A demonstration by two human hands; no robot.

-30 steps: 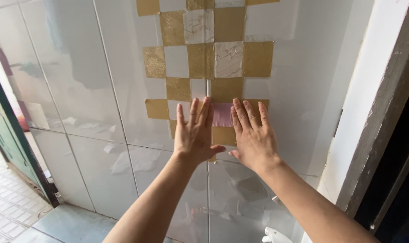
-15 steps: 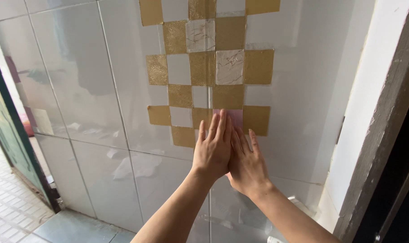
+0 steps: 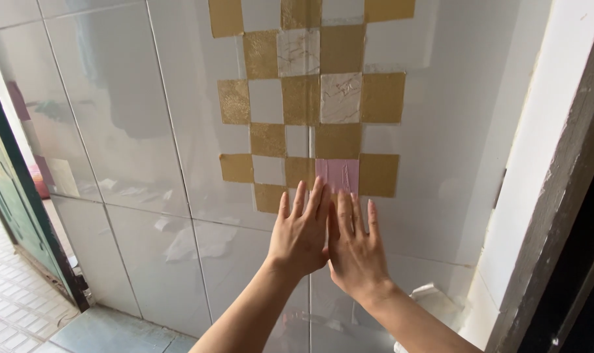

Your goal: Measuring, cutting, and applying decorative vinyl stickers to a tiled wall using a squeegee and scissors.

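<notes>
My left hand [image 3: 301, 232] and my right hand [image 3: 354, 252] lie flat against the glossy white tiled wall [image 3: 146, 131], side by side and touching, fingers pointing up. Neither holds anything. Just above the fingertips sits a pink square sticker [image 3: 337, 175], stuck to the wall in the lower row of a checker pattern of gold squares [image 3: 300, 99] and marbled white squares [image 3: 340, 98]. The fingertips of both hands reach the pink square's lower edge and cover part of a gold square below it.
A white wall corner with a dark door frame [image 3: 559, 216] rises at the right. At the left stands a green door frame [image 3: 22, 216] over a patterned tile floor [image 3: 16, 314]. White debris [image 3: 431, 294] lies low by the right corner.
Both hands have slid down the wall from over the pink square, which now shows in full. The hands have drawn close together, and the view has shifted slightly.
</notes>
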